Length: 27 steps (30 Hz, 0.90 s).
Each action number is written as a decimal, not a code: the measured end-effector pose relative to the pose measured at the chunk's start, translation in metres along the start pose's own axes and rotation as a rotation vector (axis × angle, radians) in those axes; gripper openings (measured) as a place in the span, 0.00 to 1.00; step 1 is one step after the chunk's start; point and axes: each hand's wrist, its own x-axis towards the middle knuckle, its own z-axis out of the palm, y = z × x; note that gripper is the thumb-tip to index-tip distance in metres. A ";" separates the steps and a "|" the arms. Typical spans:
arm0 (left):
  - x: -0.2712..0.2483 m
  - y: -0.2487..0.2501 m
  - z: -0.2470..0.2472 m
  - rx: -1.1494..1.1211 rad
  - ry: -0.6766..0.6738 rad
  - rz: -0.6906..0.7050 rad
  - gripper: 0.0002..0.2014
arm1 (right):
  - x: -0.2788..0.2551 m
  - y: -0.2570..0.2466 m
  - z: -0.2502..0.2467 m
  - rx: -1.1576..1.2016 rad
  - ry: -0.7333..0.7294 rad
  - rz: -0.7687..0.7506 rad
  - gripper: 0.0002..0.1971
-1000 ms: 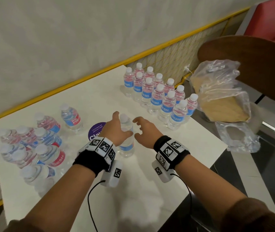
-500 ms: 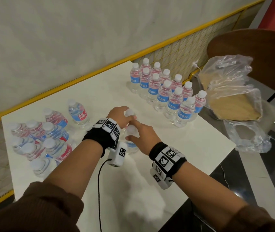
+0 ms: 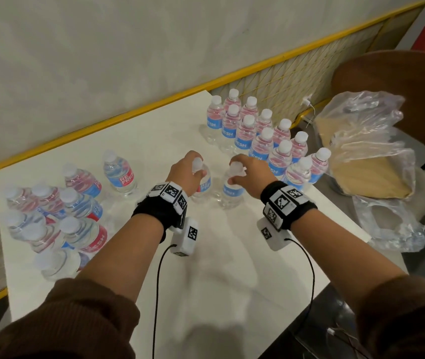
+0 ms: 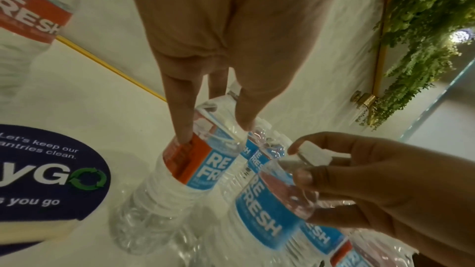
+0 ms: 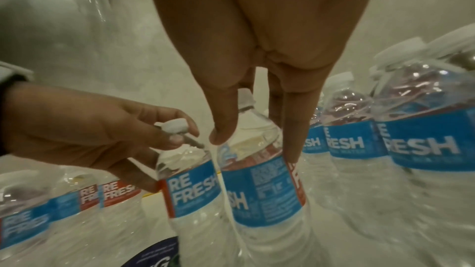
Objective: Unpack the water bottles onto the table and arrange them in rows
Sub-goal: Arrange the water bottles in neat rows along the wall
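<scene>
Brown sleeves (image 3: 77, 314) fill the lower frame. At centre the left hand (image 3: 185, 174) pinches one bottle (image 3: 202, 182) by its neck, and the right hand (image 3: 251, 174) pinches a second bottle (image 3: 231, 193) likewise, both upright on the table (image 3: 206, 268), likely for carrying toward the neat rows (image 3: 265, 141) at upper right. A loose cluster (image 3: 56, 216) waits at left.

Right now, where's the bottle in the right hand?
Head view: the bottle stands mid-table in the right hand, beside the left hand's bottle, just short of the arranged rows.
</scene>
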 end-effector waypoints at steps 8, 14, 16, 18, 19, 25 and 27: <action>0.003 -0.009 0.004 -0.087 -0.003 0.025 0.08 | 0.082 -0.020 -0.006 -0.152 0.014 -0.040 0.26; 0.004 -0.017 0.007 -0.061 0.029 0.091 0.13 | 0.134 -0.049 -0.009 -0.273 0.059 -0.008 0.23; 0.005 -0.017 0.007 -0.059 0.020 0.089 0.13 | 0.152 -0.064 -0.009 -0.357 0.013 -0.006 0.18; 0.007 -0.018 0.006 -0.058 0.006 0.094 0.13 | 0.169 -0.078 -0.011 -0.443 -0.017 -0.018 0.17; 0.007 -0.019 0.006 -0.059 0.001 0.100 0.13 | 0.177 -0.084 -0.012 -0.484 -0.017 -0.029 0.18; 0.009 -0.022 0.004 -0.071 -0.028 0.087 0.13 | 0.209 -0.101 -0.009 -0.593 -0.009 -0.035 0.21; 0.009 -0.022 0.005 -0.076 -0.033 0.088 0.13 | 0.215 -0.105 -0.005 -0.601 0.012 -0.055 0.21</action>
